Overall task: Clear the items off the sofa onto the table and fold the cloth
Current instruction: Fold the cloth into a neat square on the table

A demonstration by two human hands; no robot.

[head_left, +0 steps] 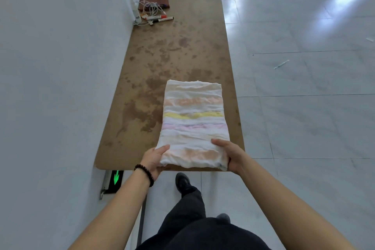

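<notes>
Both hands, left hand (154,157), right hand (230,155), grip folded cloth (193,122) near edge on table (142,79).

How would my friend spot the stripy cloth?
Find the long brown stained table against the white wall. At its near end lies a folded white cloth with orange, yellow and pink stripes. Only it is soft; the far end holds marker pens and white cables.

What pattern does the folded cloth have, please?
White cloth with faded orange, yellow and pink stripes; head view.
</notes>
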